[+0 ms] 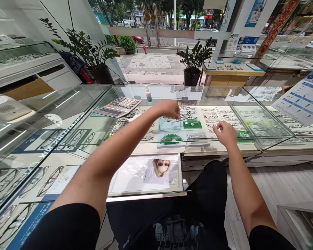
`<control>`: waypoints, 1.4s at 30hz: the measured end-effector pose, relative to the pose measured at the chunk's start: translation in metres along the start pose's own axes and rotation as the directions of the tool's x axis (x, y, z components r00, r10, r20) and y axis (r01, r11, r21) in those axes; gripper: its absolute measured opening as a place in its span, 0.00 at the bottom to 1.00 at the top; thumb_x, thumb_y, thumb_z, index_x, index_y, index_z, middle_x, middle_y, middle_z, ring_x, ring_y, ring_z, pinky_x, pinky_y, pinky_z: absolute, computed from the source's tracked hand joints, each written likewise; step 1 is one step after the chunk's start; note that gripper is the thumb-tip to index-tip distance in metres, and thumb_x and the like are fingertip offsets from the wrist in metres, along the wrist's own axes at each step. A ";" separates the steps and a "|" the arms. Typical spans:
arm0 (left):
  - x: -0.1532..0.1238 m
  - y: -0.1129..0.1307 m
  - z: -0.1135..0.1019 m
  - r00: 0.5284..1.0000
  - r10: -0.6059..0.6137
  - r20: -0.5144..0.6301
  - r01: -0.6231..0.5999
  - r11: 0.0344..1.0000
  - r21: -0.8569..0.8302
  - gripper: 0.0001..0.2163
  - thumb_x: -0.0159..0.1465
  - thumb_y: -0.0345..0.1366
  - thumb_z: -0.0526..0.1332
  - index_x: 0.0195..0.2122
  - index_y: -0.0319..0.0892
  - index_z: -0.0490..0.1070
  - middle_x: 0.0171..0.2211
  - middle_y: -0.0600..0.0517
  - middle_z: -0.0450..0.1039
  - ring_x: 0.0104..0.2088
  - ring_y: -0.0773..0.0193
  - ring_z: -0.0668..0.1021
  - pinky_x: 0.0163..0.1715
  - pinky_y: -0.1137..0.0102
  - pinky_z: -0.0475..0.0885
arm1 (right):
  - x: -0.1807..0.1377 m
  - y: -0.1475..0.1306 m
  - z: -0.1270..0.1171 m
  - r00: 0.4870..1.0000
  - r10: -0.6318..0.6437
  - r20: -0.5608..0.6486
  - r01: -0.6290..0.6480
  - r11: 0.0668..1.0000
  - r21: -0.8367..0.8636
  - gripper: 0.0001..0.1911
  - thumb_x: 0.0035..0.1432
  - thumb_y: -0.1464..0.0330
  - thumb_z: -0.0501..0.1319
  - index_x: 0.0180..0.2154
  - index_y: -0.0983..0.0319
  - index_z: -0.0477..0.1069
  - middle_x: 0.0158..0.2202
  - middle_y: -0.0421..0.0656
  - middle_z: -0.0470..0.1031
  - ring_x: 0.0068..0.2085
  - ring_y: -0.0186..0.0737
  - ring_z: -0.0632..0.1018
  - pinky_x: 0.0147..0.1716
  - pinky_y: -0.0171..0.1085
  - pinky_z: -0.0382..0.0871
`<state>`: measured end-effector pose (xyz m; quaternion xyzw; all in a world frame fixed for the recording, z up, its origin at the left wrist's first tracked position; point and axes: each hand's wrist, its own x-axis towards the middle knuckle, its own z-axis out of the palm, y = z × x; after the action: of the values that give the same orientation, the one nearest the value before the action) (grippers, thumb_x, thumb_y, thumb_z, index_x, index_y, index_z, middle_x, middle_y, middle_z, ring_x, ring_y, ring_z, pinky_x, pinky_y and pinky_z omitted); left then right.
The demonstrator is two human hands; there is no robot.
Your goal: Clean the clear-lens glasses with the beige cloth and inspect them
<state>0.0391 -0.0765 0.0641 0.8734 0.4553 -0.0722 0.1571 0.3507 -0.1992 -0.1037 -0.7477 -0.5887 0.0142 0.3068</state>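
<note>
My left hand (pixel 170 109) is reached out over the glass display counter (pixel 169 94), its fingers closed on a thin-framed pair of eyeglasses (pixel 182 116). Part of the frame is hidden behind the fingers. To the right, my right hand (pixel 225 133) hovers over the counter's near edge with thumb and fingertips pinched. Whatever is in that pinch, if anything, is too small to name. Below and between the hands are a green card (pixel 192 124) and a raised display block (pixel 182 137) with eyewear on it. Rows of eyeglasses (pixel 211 116) lie on the right.
A calculator (pixel 121 106) and a small spray bottle (pixel 148 94) stand on the glass at the back left. Near my lap, an open drawer (pixel 127 173) holds a printed picture (pixel 161 170). A printed sheet (pixel 302 97) stands at the right. Potted plants (pixel 193 62) are beyond the counter.
</note>
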 end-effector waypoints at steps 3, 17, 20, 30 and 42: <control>-0.048 -0.012 0.000 0.989 0.130 0.078 -0.121 0.987 -0.107 0.10 0.69 0.43 0.70 0.46 0.47 0.90 0.44 0.51 0.88 0.45 0.58 0.84 0.47 0.68 0.71 | -0.001 -0.002 -0.002 1.000 0.003 -0.001 -0.003 1.000 -0.002 0.15 0.67 0.58 0.64 0.31 0.56 0.66 0.33 0.44 0.72 0.36 0.48 0.70 0.36 0.43 0.54; -0.100 -0.055 0.180 0.997 -0.030 0.071 0.016 0.981 0.191 0.12 0.75 0.28 0.60 0.45 0.40 0.87 0.48 0.41 0.87 0.54 0.46 0.83 0.50 0.60 0.71 | -0.002 0.000 0.002 0.999 -0.026 -0.042 0.024 0.998 -0.050 0.14 0.66 0.57 0.64 0.31 0.56 0.66 0.33 0.45 0.73 0.37 0.49 0.70 0.36 0.44 0.53; -0.074 -0.068 0.208 0.995 0.047 -0.093 -0.028 0.980 0.195 0.15 0.76 0.27 0.57 0.42 0.40 0.85 0.46 0.39 0.85 0.54 0.45 0.79 0.51 0.56 0.70 | -0.003 0.000 0.002 0.998 -0.036 -0.051 0.033 0.998 -0.058 0.14 0.66 0.58 0.63 0.31 0.56 0.65 0.32 0.45 0.73 0.37 0.49 0.70 0.36 0.44 0.53; 0.045 -0.108 0.203 0.952 0.004 -0.305 0.067 0.973 0.219 0.20 0.73 0.21 0.54 0.55 0.40 0.83 0.60 0.36 0.81 0.62 0.39 0.72 0.62 0.48 0.62 | -0.004 -0.001 0.001 0.998 -0.040 -0.051 0.037 0.998 -0.048 0.14 0.66 0.58 0.63 0.30 0.56 0.66 0.32 0.45 0.72 0.36 0.49 0.70 0.36 0.44 0.53; 0.133 -0.109 0.208 0.986 0.038 -0.161 0.018 0.944 0.330 0.17 0.68 0.17 0.56 0.44 0.36 0.85 0.49 0.35 0.83 0.60 0.44 0.75 0.63 0.54 0.61 | -0.007 -0.003 0.000 0.997 -0.059 -0.038 0.058 0.998 -0.033 0.15 0.67 0.57 0.62 0.31 0.57 0.65 0.31 0.44 0.71 0.34 0.47 0.68 0.36 0.44 0.53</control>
<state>0.0298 0.0145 -0.1900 0.8926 0.4437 -0.0740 -0.0292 0.3461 -0.2050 -0.1043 -0.7351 -0.6045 -0.0190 0.3065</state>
